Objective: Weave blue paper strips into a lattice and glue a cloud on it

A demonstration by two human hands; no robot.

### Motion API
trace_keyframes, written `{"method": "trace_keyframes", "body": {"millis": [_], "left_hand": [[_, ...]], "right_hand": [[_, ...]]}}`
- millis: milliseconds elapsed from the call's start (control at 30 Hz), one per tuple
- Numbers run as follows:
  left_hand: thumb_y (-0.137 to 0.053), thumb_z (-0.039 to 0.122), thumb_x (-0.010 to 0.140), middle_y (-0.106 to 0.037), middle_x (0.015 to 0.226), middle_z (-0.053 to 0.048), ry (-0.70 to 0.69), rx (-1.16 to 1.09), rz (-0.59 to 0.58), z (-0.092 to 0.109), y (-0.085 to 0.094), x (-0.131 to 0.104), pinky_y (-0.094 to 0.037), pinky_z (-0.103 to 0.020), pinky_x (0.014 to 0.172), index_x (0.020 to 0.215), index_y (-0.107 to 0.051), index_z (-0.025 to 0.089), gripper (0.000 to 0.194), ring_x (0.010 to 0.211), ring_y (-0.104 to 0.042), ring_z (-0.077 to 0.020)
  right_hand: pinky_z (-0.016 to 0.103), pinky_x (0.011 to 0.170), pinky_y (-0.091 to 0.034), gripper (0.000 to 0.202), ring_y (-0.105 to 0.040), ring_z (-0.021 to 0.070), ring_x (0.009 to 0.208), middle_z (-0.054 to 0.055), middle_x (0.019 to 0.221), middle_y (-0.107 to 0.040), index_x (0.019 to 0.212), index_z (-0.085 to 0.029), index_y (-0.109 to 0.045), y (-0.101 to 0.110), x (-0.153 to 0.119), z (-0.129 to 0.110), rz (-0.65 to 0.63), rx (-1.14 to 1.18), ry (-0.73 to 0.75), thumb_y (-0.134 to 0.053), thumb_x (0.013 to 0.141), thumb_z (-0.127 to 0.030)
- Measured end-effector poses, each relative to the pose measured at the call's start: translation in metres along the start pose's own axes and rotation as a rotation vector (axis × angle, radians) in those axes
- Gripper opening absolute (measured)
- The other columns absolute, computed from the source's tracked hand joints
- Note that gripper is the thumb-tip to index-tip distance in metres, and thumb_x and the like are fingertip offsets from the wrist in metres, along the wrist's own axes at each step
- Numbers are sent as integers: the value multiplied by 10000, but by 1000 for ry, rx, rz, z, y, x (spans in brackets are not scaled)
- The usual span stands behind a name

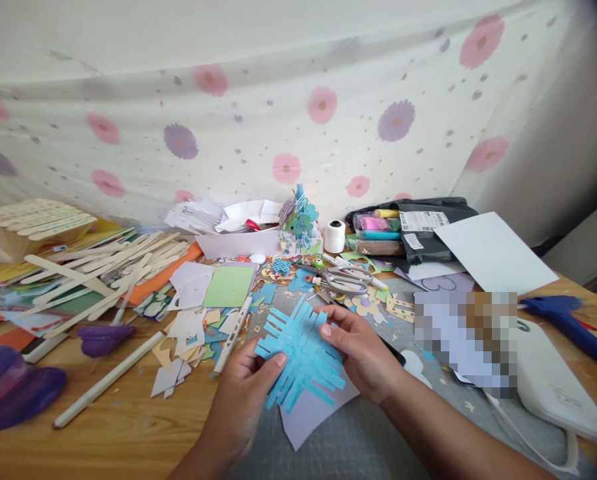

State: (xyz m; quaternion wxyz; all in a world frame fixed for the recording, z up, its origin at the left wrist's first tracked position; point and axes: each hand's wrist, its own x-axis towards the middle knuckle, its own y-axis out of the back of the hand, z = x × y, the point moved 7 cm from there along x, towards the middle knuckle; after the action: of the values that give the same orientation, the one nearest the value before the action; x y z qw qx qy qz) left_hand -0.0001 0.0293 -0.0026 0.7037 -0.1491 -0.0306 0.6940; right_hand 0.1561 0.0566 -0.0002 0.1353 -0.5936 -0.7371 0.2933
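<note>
Between my hands is a piece of woven blue paper strips (303, 350), its loose strip ends sticking out on all sides. My left hand (251, 383) pinches its left edge, thumb on top. At the upper right edge my right hand (355, 343) grips it with thumb and fingers. Beneath the weave a sheet of lilac paper (311, 413) lies on the grey cutting mat (373, 447). Just beyond my hands are scissors (345, 280) and a small blue woven piece (281, 267) among paper scraps.
Wooden craft sticks (113, 273) and a white pencil-like rod (111, 380) lie at left, near a purple hat-shaped piece (18, 387). A blue glue gun (573, 323) and a white power bank (553, 380) are at right. A thread spool (335, 237) stands at the back.
</note>
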Motion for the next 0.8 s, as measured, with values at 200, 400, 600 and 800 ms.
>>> {"method": "trace_keyframes", "body": {"millis": [200,400,600,800], "left_hand": [[-765,369,705,-658,667,8,35,39,-68,0,0,1,-479,-253,575,813,-674,174,240,598,-583,-153],[-658,367,791,-582,591,27,-116,419,-160,15,7,9,-420,-226,492,721,-642,170,210,521,-524,-127],[-580,40,811,-714,975,-85,-1235,1086,-175,86,-17,-35,-518,-298,810,962,-688,171,227,908,-664,-202],[-684,-9,687,-684,1081,-58,-1236,873,48,95,3,-31,-476,-337,950,1001,-703,237,400,1054,-622,-222]], "right_hand": [[228,493,-404,370,-511,95,482,-37,562,-616,620,-155,-568,6,2,10,63,-84,-31,-888,526,-317],[211,557,-424,295,-544,93,583,-29,688,-634,798,-169,-668,1,2,-3,-61,-231,82,-832,635,-352],[319,712,-481,125,-621,178,796,41,866,-655,839,-213,-697,-18,-23,-47,-179,-858,840,-693,750,-125],[435,818,-494,312,-589,220,886,83,927,-625,1025,-200,-648,-33,-63,-54,-130,-1204,1374,-566,791,-11]]}}
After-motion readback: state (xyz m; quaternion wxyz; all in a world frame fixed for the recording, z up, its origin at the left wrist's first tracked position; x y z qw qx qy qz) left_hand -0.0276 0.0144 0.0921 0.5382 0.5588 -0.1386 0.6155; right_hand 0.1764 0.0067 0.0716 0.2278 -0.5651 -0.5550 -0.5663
